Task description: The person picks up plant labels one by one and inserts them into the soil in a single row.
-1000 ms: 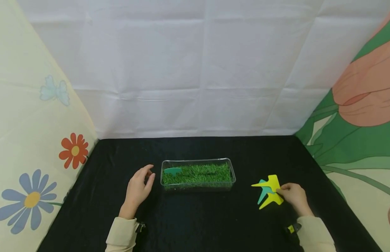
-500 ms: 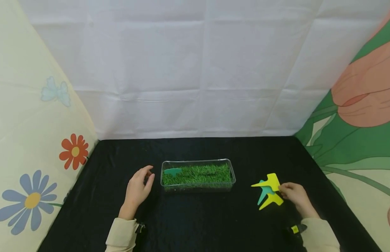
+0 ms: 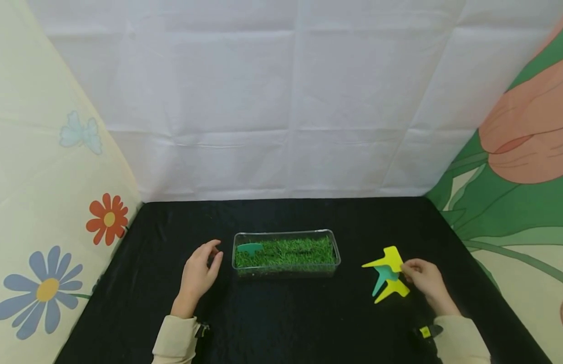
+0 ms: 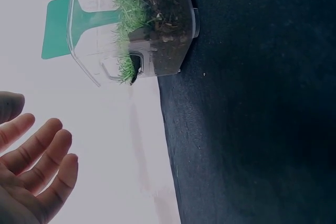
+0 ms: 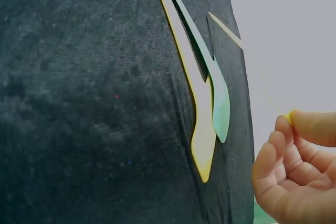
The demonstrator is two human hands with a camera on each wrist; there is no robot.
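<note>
So my right hand [image 3: 426, 279] is pinching the top yellow plant tag [image 3: 385, 260], a flat T-shaped plastic thing, at lower right of the frame over a teal tag [image 3: 381, 277] and another yellow one [image 3: 392, 289]. Left hand [image 3: 198, 273] is relaxed, holding nothing, beside the grass tray [image 3: 286, 233].

The upper yellow tag [image 3: 387, 259] has been raised slightly off the tabletop [image 3: 286, 313] — pinched by the right hand [image 3: 423, 279].

A black-clothed counter [image 3: 286, 313] carries a grass tray [image 3: 286, 251] and apparently two flat tags, yellow [image 3: 392, 289] and teal [image 3: 381, 277].
</note>
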